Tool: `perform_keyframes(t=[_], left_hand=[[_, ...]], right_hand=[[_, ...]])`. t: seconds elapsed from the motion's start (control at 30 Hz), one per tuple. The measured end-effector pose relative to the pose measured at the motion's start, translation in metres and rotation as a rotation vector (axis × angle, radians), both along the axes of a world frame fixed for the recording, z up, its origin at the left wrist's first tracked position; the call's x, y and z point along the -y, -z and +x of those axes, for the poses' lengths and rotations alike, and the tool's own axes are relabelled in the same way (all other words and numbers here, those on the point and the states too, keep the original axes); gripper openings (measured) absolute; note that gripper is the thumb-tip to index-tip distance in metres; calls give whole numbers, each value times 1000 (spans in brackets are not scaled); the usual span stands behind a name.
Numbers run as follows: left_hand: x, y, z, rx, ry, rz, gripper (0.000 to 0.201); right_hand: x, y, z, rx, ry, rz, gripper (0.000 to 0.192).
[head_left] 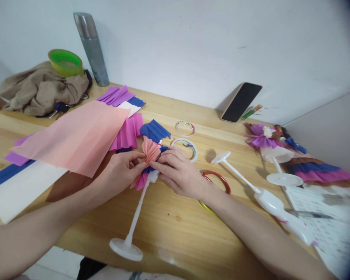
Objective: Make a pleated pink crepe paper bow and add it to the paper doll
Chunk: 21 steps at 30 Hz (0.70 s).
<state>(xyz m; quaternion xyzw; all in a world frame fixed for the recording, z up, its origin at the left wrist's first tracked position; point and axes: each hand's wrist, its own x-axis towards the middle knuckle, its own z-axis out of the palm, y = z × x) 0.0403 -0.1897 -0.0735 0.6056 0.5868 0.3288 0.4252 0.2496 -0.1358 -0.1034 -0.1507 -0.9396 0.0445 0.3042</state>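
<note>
My left hand [119, 173] and my right hand [179, 171] meet at the middle of the wooden table [175, 225]. Both pinch a pleated peach paper fan [150, 151] pressed onto the top of a white plastic doll stand [134, 221]. Blue and pink pleated paper layers [141, 179] sit under the peach piece on the same stand. The stand lies tilted, its round base [126, 249] near the table's front edge.
Sheets of peach [76, 136], pink, purple, blue and white crepe paper cover the left. Tape rings [185, 147] and coloured hoops [218, 179] lie right of my hands. A second white stand [245, 181], finished paper dolls [265, 140], a phone [240, 102], a flask [91, 48].
</note>
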Motion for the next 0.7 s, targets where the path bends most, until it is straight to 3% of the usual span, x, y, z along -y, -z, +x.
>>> perform_keyframes(t=[0.27,0.4,0.53,0.63,0.7], left_hand=[[-3,5,2,-194,31,189,18],[1,6,1,-464,81,301,23],[7,9,0,-783,43,519,24],[10,10,0,-791,20,720,25],[12,8,2,-761,70,810,27]], right_hand=[[-1,3,-1,54,18,-25,24],[-1,4,-2,43,15,-34,26],[-1,3,-2,43,16,-34,26],[-1,2,-2,32,17,-15,24],[-1,1,-3,27,14,-3,23]])
